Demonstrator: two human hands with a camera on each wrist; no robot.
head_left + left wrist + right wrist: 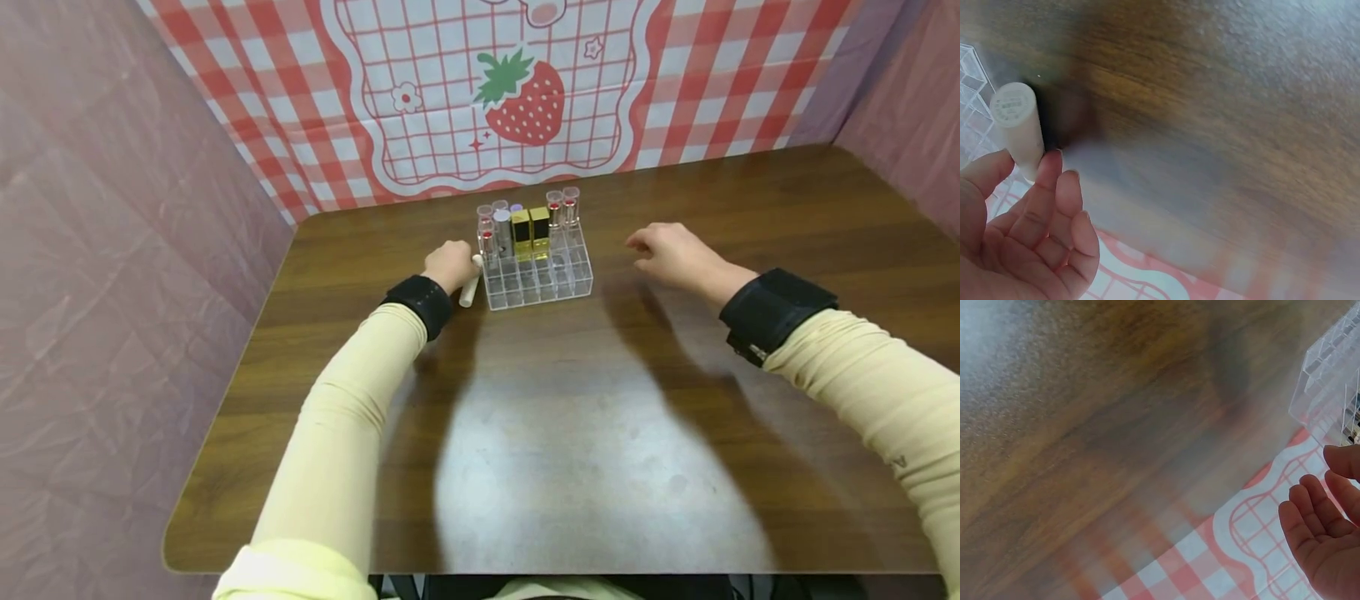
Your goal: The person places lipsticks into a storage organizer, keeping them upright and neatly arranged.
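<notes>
My left hand (450, 265) is at the left side of a clear lipstick organizer (536, 287). Between thumb and index finger it pinches a slim cream-white lipstick tube (469, 292). The left wrist view shows the flat, labelled end of the lipstick tube (1015, 105) pointing away from the fingers. To the right of the organizer hovers my right hand (675, 254), holding nothing, its fingers loosely bent. Gold-and-black lipsticks (530, 233) stand in the middle of the organizer, beside a silvery tube (502, 235). Clear-capped red lipsticks (562, 208) fill slots at its back right.
The organizer stands toward the back of a brown wooden table (570, 467), its front rows without lipsticks. Behind rises a red-and-white checked cloth (465, 92) with a strawberry print. Pinkish curtains (112, 292) line both sides.
</notes>
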